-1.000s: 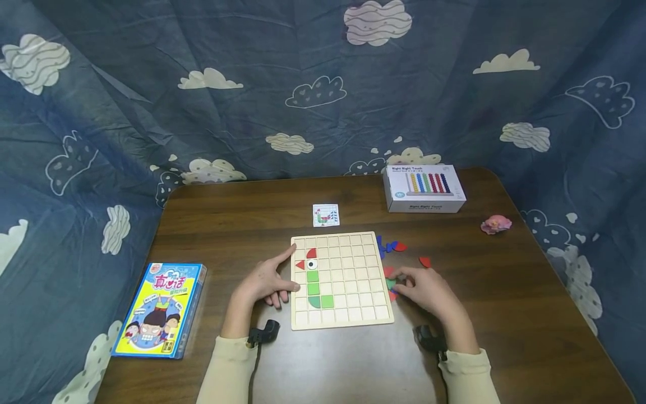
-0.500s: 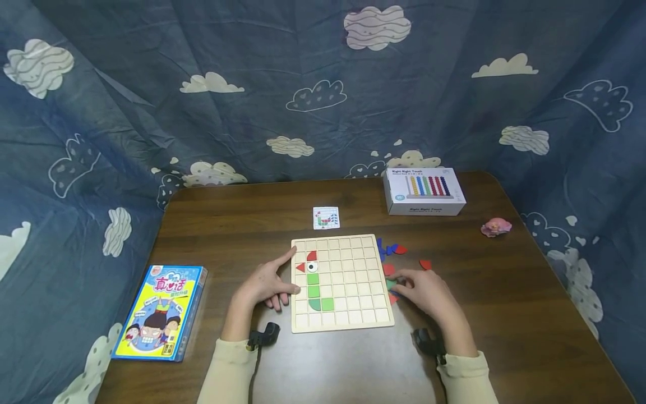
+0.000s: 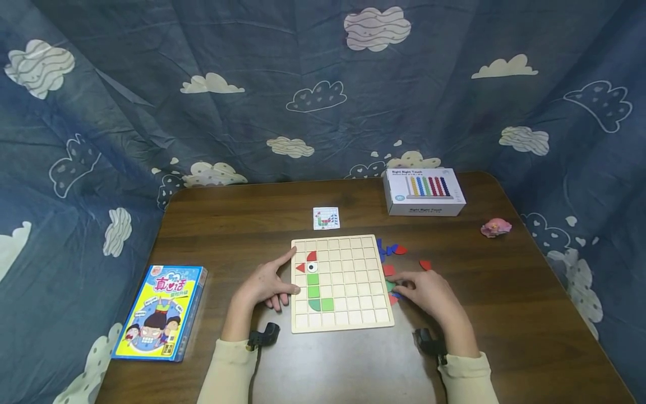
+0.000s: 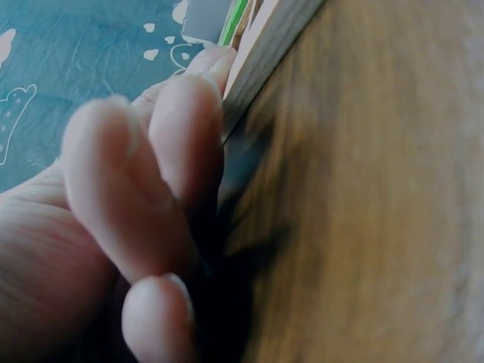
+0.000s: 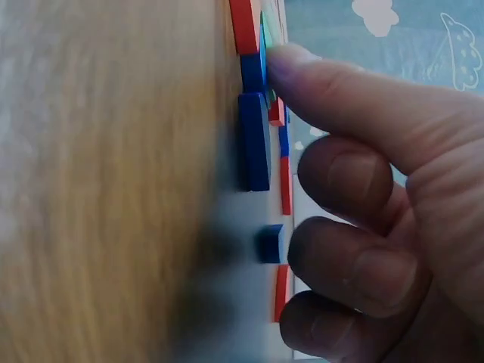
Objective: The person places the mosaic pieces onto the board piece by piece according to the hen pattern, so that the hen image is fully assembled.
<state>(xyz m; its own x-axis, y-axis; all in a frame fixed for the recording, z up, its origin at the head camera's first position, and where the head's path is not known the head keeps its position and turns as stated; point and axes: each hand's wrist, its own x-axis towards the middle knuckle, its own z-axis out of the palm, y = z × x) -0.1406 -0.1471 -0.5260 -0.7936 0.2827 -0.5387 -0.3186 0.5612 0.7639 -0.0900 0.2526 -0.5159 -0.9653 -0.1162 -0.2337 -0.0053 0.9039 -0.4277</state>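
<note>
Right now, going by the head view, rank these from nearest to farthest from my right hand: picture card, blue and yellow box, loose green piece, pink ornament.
From your right hand:
1. Green piece, at its fingertips, beside the board's right edge.
2. Pink ornament, farther right.
3. Picture card, beyond the board.
4. Blue and yellow box, far left.

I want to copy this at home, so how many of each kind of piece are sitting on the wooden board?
Green squares: 3
Green quarter-circle: 1
Red quarter-circle: 1
Red triangle: 1
White eye tile: 1
Total on the wooden grid board: 7
</note>
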